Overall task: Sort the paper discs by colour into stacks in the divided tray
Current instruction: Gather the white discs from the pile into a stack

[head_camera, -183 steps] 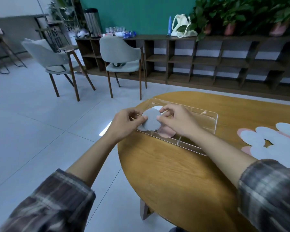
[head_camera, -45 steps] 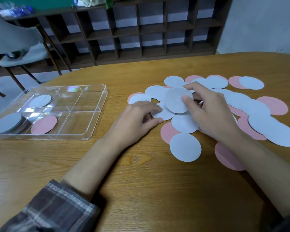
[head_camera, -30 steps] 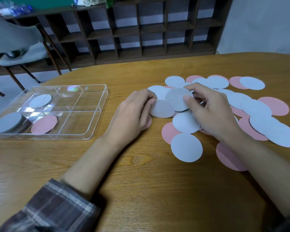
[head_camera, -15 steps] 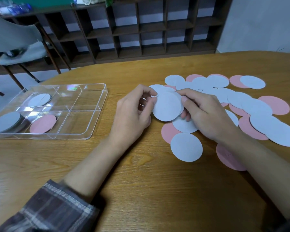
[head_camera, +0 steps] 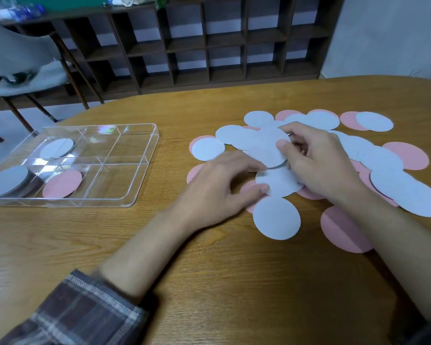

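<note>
Pale blue and pink paper discs lie spread over the right of the wooden table. My right hand (head_camera: 316, 160) pinches a small stack of pale blue discs (head_camera: 266, 148) just above the pile. Fingers spread, my left hand (head_camera: 224, 188) rests flat on the pile, its fingertips on a pale blue disc (head_camera: 280, 181) lying under the held stack. The clear divided tray (head_camera: 144, 170) sits at the left. It holds a stack of blue discs (head_camera: 6, 181), a single blue disc (head_camera: 56, 148) and a pink disc (head_camera: 62, 184) in separate compartments.
A loose blue disc (head_camera: 276, 217) and a pink disc (head_camera: 339, 232) lie nearest me. A grey chair (head_camera: 28, 70) and dark wooden shelving (head_camera: 209, 41) stand beyond the table's far edge.
My left hand has let go of the blue stack and dropped onto the pile below it. My right hand still holds the stack, now slightly further from me.
</note>
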`<action>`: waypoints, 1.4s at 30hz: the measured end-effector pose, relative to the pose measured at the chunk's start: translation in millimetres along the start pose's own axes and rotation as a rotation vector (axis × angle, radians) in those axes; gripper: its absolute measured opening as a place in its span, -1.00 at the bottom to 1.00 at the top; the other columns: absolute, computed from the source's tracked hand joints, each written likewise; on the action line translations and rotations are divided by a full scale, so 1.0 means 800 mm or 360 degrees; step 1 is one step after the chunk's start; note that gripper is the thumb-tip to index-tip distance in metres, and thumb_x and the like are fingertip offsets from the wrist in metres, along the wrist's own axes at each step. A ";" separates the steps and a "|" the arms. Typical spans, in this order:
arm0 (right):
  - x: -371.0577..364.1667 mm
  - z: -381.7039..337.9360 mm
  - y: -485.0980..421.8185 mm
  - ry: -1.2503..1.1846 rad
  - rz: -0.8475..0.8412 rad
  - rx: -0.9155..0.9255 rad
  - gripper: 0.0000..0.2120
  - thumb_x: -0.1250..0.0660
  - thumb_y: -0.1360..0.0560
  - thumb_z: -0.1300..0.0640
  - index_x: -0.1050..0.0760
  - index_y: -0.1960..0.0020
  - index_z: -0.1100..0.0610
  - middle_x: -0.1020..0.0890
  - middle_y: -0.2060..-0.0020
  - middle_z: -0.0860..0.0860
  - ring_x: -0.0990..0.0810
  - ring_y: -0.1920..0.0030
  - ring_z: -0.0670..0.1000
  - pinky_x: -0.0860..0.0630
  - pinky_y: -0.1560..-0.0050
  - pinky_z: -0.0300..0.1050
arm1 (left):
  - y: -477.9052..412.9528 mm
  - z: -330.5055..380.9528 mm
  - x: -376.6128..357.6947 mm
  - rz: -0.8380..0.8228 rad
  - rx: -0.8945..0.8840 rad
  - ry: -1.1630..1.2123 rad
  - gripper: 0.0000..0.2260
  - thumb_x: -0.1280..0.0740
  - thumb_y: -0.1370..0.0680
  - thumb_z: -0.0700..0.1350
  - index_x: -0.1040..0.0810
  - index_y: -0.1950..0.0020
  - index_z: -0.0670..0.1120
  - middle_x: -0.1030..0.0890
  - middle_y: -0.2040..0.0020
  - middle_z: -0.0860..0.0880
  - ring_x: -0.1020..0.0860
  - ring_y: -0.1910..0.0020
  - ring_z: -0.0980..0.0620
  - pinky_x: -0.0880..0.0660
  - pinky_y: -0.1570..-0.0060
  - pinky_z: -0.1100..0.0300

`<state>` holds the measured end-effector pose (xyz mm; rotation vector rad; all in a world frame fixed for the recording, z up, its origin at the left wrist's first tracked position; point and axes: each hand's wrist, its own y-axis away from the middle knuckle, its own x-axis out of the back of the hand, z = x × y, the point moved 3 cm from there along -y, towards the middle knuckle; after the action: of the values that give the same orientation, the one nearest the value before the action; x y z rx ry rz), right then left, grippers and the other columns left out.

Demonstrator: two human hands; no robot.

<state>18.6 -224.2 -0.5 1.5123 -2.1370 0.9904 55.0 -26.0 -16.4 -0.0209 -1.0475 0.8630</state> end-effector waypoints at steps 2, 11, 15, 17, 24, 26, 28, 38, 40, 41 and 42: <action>0.003 0.004 -0.003 0.0021 0.0047 -0.0020 -0.80 -0.29 -0.64 0.12 -0.59 -0.23 0.01 -0.64 0.22 0.06 -0.55 0.21 -0.01 -0.48 0.17 -0.07 | 0.002 -0.002 -0.013 -0.0227 -0.0048 -0.0097 -0.62 -0.47 -0.58 0.10 -0.62 -0.35 -0.01 -0.65 -0.29 0.11 -0.52 -0.29 0.11 -0.45 -0.28 0.15; 0.003 0.005 -0.002 0.0037 0.0068 -0.0063 -0.80 -0.28 -0.64 0.12 -0.60 -0.22 0.03 -0.62 0.21 -0.02 -0.56 0.18 -0.05 -0.43 0.22 -0.14 | 0.003 -0.006 -0.002 -0.0247 -0.0028 -0.0203 -0.65 -0.45 -0.54 0.22 -0.68 -0.20 0.04 -0.68 -0.21 0.14 -0.56 -0.23 0.10 -0.50 -0.22 0.04; 0.001 0.003 0.000 0.0044 0.0042 -0.0066 -0.79 -0.28 -0.64 0.11 -0.60 -0.23 0.01 -0.67 0.11 0.01 -0.59 0.10 -0.03 -0.51 0.15 -0.05 | 0.001 -0.006 0.010 -0.0168 0.0007 -0.0336 -0.64 -0.46 -0.47 0.33 -0.65 -0.05 0.08 -0.56 0.13 0.27 -0.47 0.10 0.26 -0.49 0.12 0.09; 0.001 0.002 0.000 0.0052 0.0034 -0.0070 -0.78 -0.28 -0.64 0.10 -0.60 -0.25 0.01 -0.67 0.07 0.02 -0.60 0.06 -0.01 -0.52 0.13 -0.05 | 0.000 -0.004 0.014 -0.0166 0.0039 -0.0347 -0.60 -0.49 -0.42 0.36 -0.65 -0.06 0.11 -0.47 0.19 0.31 -0.43 0.14 0.35 -0.42 0.20 0.16; -0.002 -0.003 0.003 0.0028 -0.0039 -0.0011 -0.77 -0.27 -0.65 0.10 -0.58 -0.27 -0.02 -0.69 0.03 0.04 -0.62 0.02 0.02 -0.58 0.04 0.07 | 0.005 0.002 0.019 -0.0157 -0.0068 -0.0381 -0.71 -0.42 -0.52 0.26 -0.66 -0.04 0.08 -0.51 0.22 0.26 -0.46 0.16 0.23 -0.48 0.19 0.09; -0.003 -0.005 0.004 0.0011 -0.0076 0.0010 -0.75 -0.27 -0.66 0.10 -0.57 -0.29 -0.05 -0.68 0.01 -0.02 -0.60 0.02 -0.04 -0.54 0.05 -0.04 | 0.006 0.004 0.022 -0.0057 -0.0123 -0.0353 -0.79 -0.34 -0.59 0.12 -0.67 -0.02 0.02 -0.60 0.20 0.15 -0.53 0.16 0.09 -0.54 0.19 0.00; -0.005 -0.007 0.005 -0.0004 -0.0121 0.0044 -0.74 -0.26 -0.66 0.11 -0.57 -0.31 -0.06 -0.65 0.02 -0.12 -0.58 0.02 -0.10 -0.47 0.09 -0.18 | 0.005 0.001 0.026 0.0103 -0.0162 -0.0364 -0.80 -0.29 -0.66 0.00 -0.66 -0.03 -0.05 -0.63 0.19 0.04 -0.55 0.15 -0.02 -0.53 0.19 -0.05; -0.012 -0.012 0.010 -0.0173 -0.0232 0.0110 -0.75 -0.17 -0.71 0.09 -0.60 -0.23 -0.02 -0.60 0.29 -0.07 -0.59 0.17 -0.05 -0.51 0.08 -0.02 | 0.001 -0.013 0.033 0.0621 0.0024 -0.0156 -0.92 -0.43 -0.63 -0.18 -0.70 0.01 -0.17 -0.66 0.08 -0.03 -0.60 0.22 0.09 -0.48 0.20 0.36; -0.014 -0.014 0.011 -0.0183 -0.0264 0.0128 -0.76 -0.19 -0.70 0.02 -0.60 -0.24 -0.03 -0.62 0.22 -0.02 -0.59 0.14 -0.03 -0.52 0.08 0.05 | 0.002 -0.010 0.032 0.0634 0.0129 -0.0039 -0.93 -0.46 -0.61 -0.17 -0.69 0.04 -0.16 -0.67 0.09 -0.02 -0.62 0.28 0.11 -0.48 0.25 0.42; -0.015 -0.014 0.011 -0.0171 -0.0282 0.0135 -0.77 -0.22 -0.69 -0.01 -0.59 -0.24 -0.04 -0.63 0.18 -0.02 -0.59 0.11 -0.02 -0.53 0.09 0.04 | 0.002 -0.009 0.031 0.0637 0.0173 0.0013 -0.93 -0.47 -0.60 -0.16 -0.68 0.05 -0.15 -0.67 0.10 -0.01 -0.63 0.30 0.10 -0.49 0.27 0.40; -0.016 -0.013 0.011 -0.0145 -0.0299 0.0142 -0.78 -0.25 -0.67 -0.01 -0.59 -0.25 -0.05 -0.64 0.14 -0.03 -0.59 0.08 -0.04 -0.52 0.09 -0.01 | 0.002 -0.009 0.030 0.0639 0.0207 0.0052 -0.92 -0.48 -0.59 -0.15 -0.67 0.06 -0.15 -0.67 0.12 -0.01 -0.63 0.32 0.09 -0.51 0.30 0.36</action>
<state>14.0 -206.4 -4.4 1.7951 -1.9884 0.9796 64.5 -7.2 -2.5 -0.1392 -0.9691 1.2890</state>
